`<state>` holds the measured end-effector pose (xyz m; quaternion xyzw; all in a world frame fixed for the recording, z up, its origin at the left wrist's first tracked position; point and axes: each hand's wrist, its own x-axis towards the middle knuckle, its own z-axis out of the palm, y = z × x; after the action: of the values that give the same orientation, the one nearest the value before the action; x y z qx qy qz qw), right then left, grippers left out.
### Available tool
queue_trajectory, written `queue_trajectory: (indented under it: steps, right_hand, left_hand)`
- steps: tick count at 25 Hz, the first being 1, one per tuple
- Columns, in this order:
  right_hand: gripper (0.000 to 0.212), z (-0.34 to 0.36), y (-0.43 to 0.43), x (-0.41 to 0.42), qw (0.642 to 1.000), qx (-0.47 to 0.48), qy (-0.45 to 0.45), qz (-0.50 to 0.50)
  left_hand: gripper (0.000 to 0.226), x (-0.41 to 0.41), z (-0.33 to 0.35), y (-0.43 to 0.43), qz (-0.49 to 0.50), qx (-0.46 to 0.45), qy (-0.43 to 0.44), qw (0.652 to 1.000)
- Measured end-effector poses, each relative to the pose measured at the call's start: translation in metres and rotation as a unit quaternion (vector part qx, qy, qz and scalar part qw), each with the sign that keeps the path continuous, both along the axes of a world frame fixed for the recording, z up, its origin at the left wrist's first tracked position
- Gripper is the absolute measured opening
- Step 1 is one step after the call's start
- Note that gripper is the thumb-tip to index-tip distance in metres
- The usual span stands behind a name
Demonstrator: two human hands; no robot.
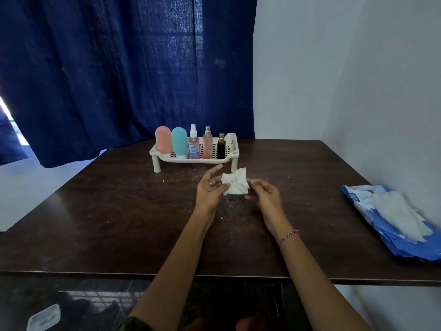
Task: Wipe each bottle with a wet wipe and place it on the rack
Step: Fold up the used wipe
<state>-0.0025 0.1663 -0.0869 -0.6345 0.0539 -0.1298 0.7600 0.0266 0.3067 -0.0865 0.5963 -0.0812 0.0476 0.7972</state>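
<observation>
A white rack stands at the far middle of the dark table. In it, left to right, stand a pink squeeze bottle, a teal squeeze bottle, a clear spray bottle with a white top, a slim pink spray bottle and a small black bottle with a gold cap. Just in front of the rack, my left hand and my right hand hold a crumpled white wet wipe between them, the left pinching its left edge, the right touching its right edge.
A blue wet-wipe pack with white wipes pulled out lies at the table's right edge by the white wall. A dark blue curtain hangs behind the table. A clear plastic lid lies on the floor at bottom left.
</observation>
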Motion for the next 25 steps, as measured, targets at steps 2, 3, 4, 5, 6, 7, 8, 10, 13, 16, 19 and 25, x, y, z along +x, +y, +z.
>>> queue_trajectory:
  steps: [2, 3, 4, 5, 6, 7, 8, 10, 13, 16, 19, 25]
  right_hand:
    - [0.018, -0.001, 0.001, 0.001, 1.0, 0.019, -0.003, 0.008]
    - [0.017, -0.002, 0.002, 0.001, 1.0, 0.003, -0.008, 0.007]
    - [0.02, -0.003, 0.003, 0.002, 0.999, -0.038, -0.016, 0.004]
    - [0.027, -0.004, 0.003, 0.002, 0.995, -0.094, -0.026, 0.0]
    - [0.035, -0.005, 0.004, 0.001, 0.988, -0.15, -0.036, -0.006]
    - [0.041, -0.004, 0.004, 0.001, 0.98, -0.191, -0.048, -0.013]
    - [0.043, -0.003, 0.004, 0.0, 0.975, -0.214, -0.062, -0.023]
    - [0.045, -0.001, 0.002, -0.002, 0.967, -0.234, -0.084, -0.049]
    - [0.045, 0.001, 0.001, -0.004, 0.964, -0.236, -0.101, -0.068]
    - [0.032, -0.001, 0.003, -0.005, 0.95, -0.269, -0.134, -0.08]
    - [0.012, 0.0, 0.004, -0.005, 0.938, -0.311, -0.131, -0.081]
    - [0.006, 0.001, -0.007, 0.0, 0.997, 0.029, -0.012, -0.071]
  left_hand:
    - [0.051, 0.001, 0.0, 0.0, -0.008, -0.016, 0.014, 1.0]
    - [0.049, 0.0, 0.0, 0.0, -0.011, -0.021, 0.012, 1.0]
    - [0.047, 0.0, 0.0, 0.0, -0.012, -0.024, 0.01, 1.0]
    - [0.046, 0.0, 0.0, -0.001, -0.012, -0.025, 0.012, 1.0]
    - [0.045, 0.0, 0.0, -0.001, -0.011, -0.024, 0.016, 1.0]
    - [0.044, -0.001, 0.0, -0.001, -0.014, -0.022, 0.025, 0.999]
    - [0.042, -0.002, 0.001, -0.002, -0.023, -0.019, 0.036, 0.999]
    - [0.034, -0.006, 0.0, -0.004, -0.051, 0.004, 0.061, 0.997]
    - [0.023, -0.007, -0.001, -0.006, -0.08, 0.001, 0.083, 0.993]
    - [0.014, -0.006, 0.002, -0.005, -0.082, -0.025, 0.109, 0.99]
    - [0.007, -0.007, 0.004, -0.006, -0.093, -0.035, 0.115, 0.988]
    - [0.022, -0.004, 0.009, -0.003, -0.043, -0.056, 0.149, 0.986]
